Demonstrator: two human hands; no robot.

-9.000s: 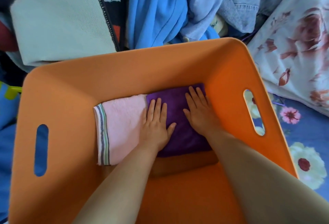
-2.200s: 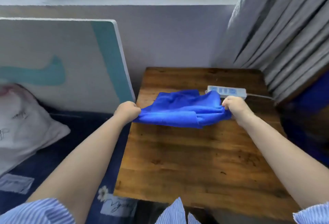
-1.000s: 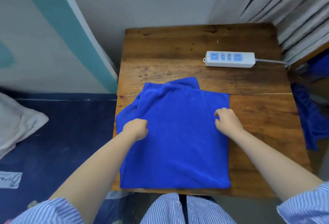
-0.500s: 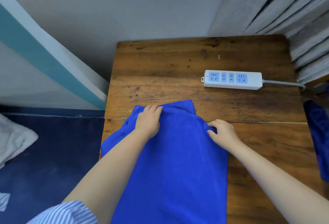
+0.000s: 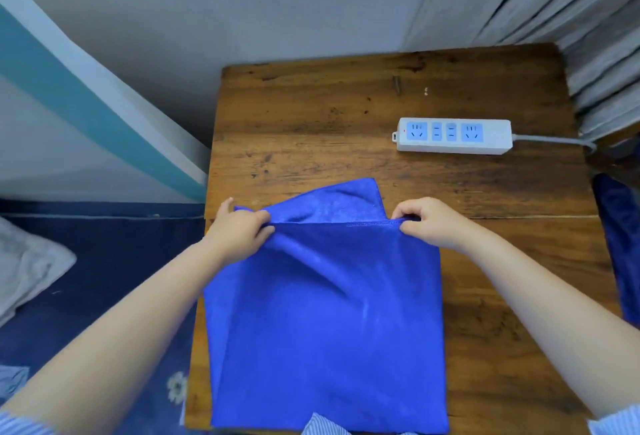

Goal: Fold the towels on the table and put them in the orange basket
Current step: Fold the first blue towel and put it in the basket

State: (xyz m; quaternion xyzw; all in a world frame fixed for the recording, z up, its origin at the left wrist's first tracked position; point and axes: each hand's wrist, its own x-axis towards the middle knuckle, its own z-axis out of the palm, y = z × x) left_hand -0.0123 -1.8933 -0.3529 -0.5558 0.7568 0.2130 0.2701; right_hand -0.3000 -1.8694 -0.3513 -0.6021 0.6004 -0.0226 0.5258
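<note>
A blue towel lies spread on the wooden table, its far edge lifted between both hands. The left hand pinches the far-left corner in a closed grip; the right hand pinches the far-right corner likewise. A white power strip lies beyond, apart from the towel; no readable writing shows.

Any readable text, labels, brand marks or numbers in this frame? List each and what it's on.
None readable.
White power strip on the brown wooden table: blue socket faces and a small red dot at its left end, no legible print or brand.
Blue microfibre towel: no tag or label showing.
Dark blue floral fabric left of the table: only a flower pattern, no lettering visible.
</note>
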